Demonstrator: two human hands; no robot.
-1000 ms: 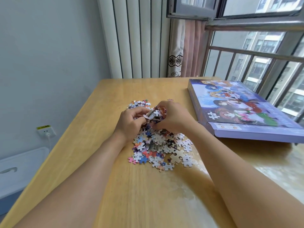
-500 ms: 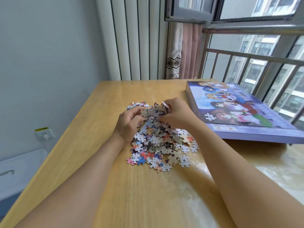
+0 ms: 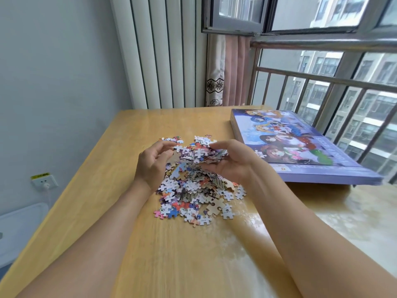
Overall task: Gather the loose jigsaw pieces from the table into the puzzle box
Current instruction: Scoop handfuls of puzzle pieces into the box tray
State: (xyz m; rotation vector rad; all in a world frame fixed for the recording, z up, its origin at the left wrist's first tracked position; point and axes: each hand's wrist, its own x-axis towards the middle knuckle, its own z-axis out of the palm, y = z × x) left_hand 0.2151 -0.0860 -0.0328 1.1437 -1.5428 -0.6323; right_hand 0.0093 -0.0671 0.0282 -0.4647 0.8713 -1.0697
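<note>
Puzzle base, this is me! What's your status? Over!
Right hand cups a clump of colourful cardboard jigsaw pieces. Left hand curled beside the pile, grip unclear. Flat purple puzzle box looks closed, lid in the way.

Wooden table (image 3: pixel 103 190), pale yellow, glossy; window glare on the near right part of the tabletop. Loose jigsaw pieces (image 3: pixel 193 192) heaped in one mound about mid-tabletop, some picture side up, some showing plain backs. Stray pieces spread flat along the mound's near edge, and a few lie just beyond its far left side. Puzzle box (image 3: pixel 300 147), purple with a cartoon picture on the lid, lies flat and closed along the right edge, near the far right corner, apart from the mound.
</note>
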